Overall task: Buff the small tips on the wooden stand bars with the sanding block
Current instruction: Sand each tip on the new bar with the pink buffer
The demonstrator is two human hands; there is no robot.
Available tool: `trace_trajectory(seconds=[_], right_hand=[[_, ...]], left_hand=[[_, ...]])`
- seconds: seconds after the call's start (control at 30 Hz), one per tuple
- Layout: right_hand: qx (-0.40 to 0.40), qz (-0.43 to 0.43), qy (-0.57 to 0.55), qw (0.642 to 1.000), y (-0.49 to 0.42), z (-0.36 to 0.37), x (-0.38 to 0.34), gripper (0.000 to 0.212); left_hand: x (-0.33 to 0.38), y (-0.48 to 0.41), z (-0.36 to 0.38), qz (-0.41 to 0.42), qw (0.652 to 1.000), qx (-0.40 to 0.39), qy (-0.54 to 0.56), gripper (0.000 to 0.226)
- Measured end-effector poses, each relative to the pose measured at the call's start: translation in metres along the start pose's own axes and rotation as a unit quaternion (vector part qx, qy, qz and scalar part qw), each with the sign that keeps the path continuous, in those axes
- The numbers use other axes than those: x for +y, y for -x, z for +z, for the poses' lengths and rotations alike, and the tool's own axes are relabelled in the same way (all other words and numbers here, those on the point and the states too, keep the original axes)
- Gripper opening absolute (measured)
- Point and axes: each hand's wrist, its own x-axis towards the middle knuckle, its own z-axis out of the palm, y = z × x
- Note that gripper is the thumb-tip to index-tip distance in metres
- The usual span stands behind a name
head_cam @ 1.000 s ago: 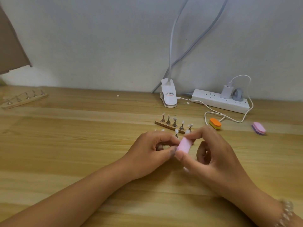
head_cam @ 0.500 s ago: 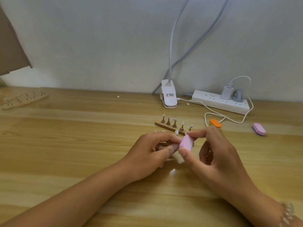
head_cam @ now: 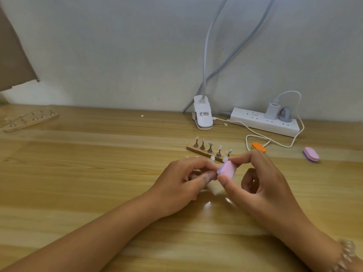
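Note:
My right hand (head_cam: 261, 185) pinches a small pink sanding block (head_cam: 286, 169) between thumb and forefinger at the table's middle. My left hand (head_cam: 182, 183) curls round something small right beside the block; what it holds is mostly hidden by the fingers. Two pale tips (head_cam: 212, 158) poke up just behind my left fingers. Just behind my hands lies a wooden stand bar (head_cam: 204, 152) with several metal pegs carrying pale tips. A second wooden stand bar (head_cam: 29, 122) with pegs lies at the far left.
An orange sanding block (head_cam: 258, 147) and a pink-purple one (head_cam: 311, 154) lie to the right. A white clip-lamp base (head_cam: 203, 116), a white power strip (head_cam: 265, 121) and a looping white cable (head_cam: 275, 143) sit at the back by the wall.
The pink block has tilted and shifted a little in my right fingers, rubbing against what my left hand holds. Both hands stay in the same spot.

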Motion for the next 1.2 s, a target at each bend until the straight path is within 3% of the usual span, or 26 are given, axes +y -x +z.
trace_trajectory(seconds=[0.17, 0.33, 0.5, 0.6, 0.77, 0.97, 1.1, 1.2], right_hand=[[-0.041, -0.053, 0.023, 0.997, 0.005, 0.003, -0.005, 0.032], [-0.004, 0.016, 0.009, 1.000, -0.001, 0.000, 0.001, 0.033], [-0.055, -0.031, -0.005, 0.998, 0.004, 0.002, -0.004, 0.032], [-0.009, 0.017, -0.007, 1.000, 0.000, 0.000, 0.000, 0.031], [-0.058, -0.043, 0.013, 0.997, 0.005, 0.002, -0.006, 0.031], [0.023, 0.048, -0.019, 0.998, -0.003, -0.004, 0.005, 0.028], [-0.036, -0.040, 0.009, 0.998, 0.004, 0.002, -0.005, 0.030], [-0.026, -0.017, 0.004, 1.000, 0.001, 0.002, -0.002, 0.032]], left_hand=[[-0.003, 0.000, 0.000, 0.001, 0.999, 0.003, -0.042, 0.023], [-0.004, 0.000, -0.001, 0.020, 0.996, 0.004, -0.082, 0.010], [-0.003, 0.000, -0.003, 0.010, 0.997, -0.003, -0.074, 0.015], [0.000, 0.000, -0.002, 0.010, 0.998, 0.001, -0.056, 0.015], [0.001, -0.001, -0.002, 0.015, 0.998, -0.002, -0.061, 0.018], [-0.001, 0.000, -0.001, 0.004, 0.999, 0.015, -0.041, 0.014], [-0.002, -0.001, -0.002, 0.014, 0.998, 0.023, -0.059, 0.025], [-0.002, 0.000, -0.001, 0.019, 0.997, 0.026, -0.076, 0.017]])
